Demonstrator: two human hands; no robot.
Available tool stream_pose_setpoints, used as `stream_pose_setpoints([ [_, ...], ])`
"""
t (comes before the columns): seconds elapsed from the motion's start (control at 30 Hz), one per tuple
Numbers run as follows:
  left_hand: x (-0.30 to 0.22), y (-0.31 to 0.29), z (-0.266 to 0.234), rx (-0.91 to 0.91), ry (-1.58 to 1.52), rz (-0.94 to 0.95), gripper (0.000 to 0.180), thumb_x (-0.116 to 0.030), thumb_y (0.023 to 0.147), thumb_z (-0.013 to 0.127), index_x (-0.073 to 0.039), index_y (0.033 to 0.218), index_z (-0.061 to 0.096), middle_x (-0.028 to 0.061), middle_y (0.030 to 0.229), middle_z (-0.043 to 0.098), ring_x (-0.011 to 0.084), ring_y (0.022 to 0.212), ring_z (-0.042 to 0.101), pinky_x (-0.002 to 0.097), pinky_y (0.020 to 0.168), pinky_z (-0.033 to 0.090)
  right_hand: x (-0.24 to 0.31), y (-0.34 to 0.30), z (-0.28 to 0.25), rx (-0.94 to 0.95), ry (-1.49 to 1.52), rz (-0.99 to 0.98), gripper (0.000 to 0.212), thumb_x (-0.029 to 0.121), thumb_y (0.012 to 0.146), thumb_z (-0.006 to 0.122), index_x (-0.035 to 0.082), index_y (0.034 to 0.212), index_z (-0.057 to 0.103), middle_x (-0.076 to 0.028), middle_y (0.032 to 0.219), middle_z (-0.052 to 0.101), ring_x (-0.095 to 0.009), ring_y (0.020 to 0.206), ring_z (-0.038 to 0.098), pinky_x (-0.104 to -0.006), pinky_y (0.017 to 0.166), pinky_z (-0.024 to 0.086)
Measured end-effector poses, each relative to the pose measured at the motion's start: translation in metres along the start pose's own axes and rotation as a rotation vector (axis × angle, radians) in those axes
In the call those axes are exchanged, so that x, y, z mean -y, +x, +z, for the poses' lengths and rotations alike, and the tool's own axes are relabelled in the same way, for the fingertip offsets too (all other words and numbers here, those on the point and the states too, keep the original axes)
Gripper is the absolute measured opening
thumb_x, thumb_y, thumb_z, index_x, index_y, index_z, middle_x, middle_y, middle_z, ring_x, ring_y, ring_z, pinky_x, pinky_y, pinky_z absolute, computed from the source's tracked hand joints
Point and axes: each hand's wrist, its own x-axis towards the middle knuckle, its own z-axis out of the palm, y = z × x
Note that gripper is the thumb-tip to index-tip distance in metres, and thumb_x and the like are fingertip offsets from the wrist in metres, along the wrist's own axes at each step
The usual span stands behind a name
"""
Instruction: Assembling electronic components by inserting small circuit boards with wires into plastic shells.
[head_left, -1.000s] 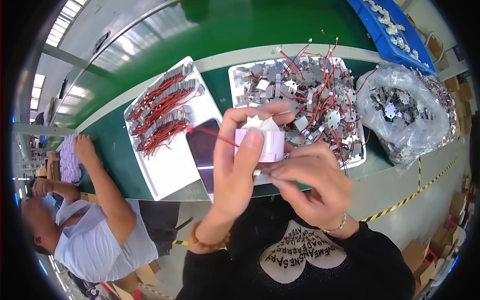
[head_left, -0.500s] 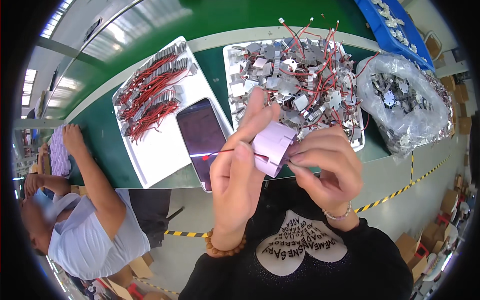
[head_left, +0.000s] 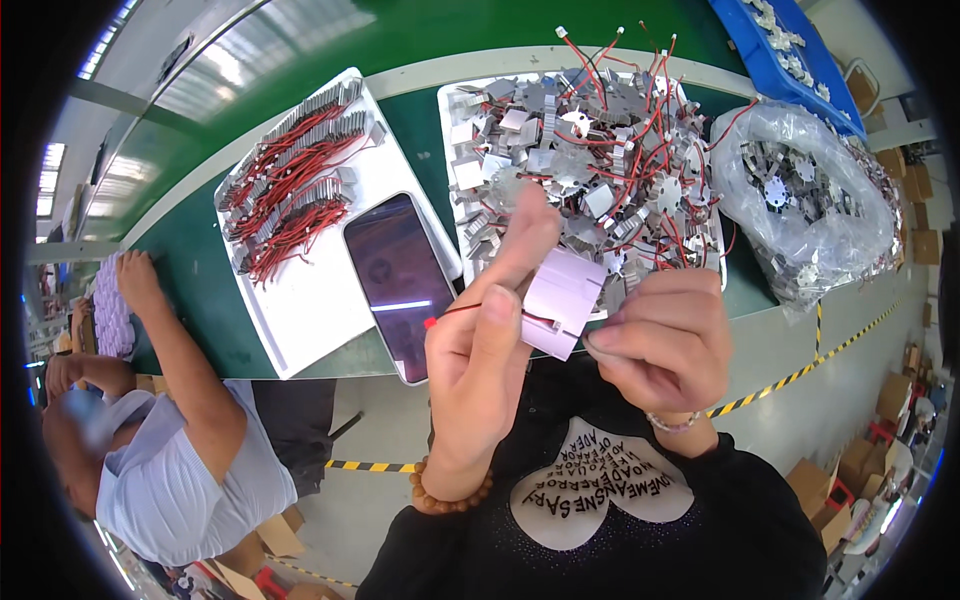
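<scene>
Two bare hands hold a small pale part and a thin red wire above a green desk.

The left hand [head_left: 480, 370] has its grip pinched together on the red wire [head_left: 470, 308], index finger raised. The right hand [head_left: 660, 340] is closed on the pale lilac part [head_left: 562, 300], apparently at its lower edge. Beyond lie a phone [head_left: 395, 280] on a white tray [head_left: 300, 320], then a tray of loose metal pieces [head_left: 590, 150] and a clear bag [head_left: 810, 200]. A co-worker [head_left: 170, 440] sits at the left.
</scene>
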Motion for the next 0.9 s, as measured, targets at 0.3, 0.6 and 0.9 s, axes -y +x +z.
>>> stream_pose_setpoints([
  [0.3,0.006,0.000,-0.001,-0.010,0.096,0.091,0.043,-0.022,0.095,0.041,0.012,0.121,0.046,0.0261,0.139,0.029,0.0302,0.131,0.028,0.0390,0.106,0.023,-0.004,-0.001,-0.001,0.033,0.497,0.359,0.019,-0.005,0.068,0.069,-0.003,0.085,0.062,-0.008,0.080,0.057,-0.016,0.070,0.052,-0.0257,0.063,0.041],
  [0.6,0.013,0.003,-0.012,0.119,0.109,0.304,0.036,-0.018,0.084,0.061,0.008,0.109,0.059,0.0314,0.128,0.041,0.0369,0.124,0.039,0.0418,0.102,0.030,0.008,-0.009,0.001,-0.011,1.072,0.880,0.011,-0.008,0.077,0.063,-0.006,0.087,0.059,-0.006,0.084,0.055,-0.011,0.076,0.048,-0.0242,0.068,0.039],
  [0.9,0.003,0.005,-0.015,0.191,0.338,0.399,0.028,-0.001,0.062,0.075,0.001,0.086,0.061,0.0278,0.107,0.059,0.0398,0.112,0.052,0.0457,0.091,0.043,0.008,-0.008,-0.005,0.062,1.023,0.902,0.009,-0.002,0.078,0.065,-0.005,0.083,0.058,-0.005,0.081,0.055,-0.009,0.073,0.049,-0.0239,0.066,0.041],
])
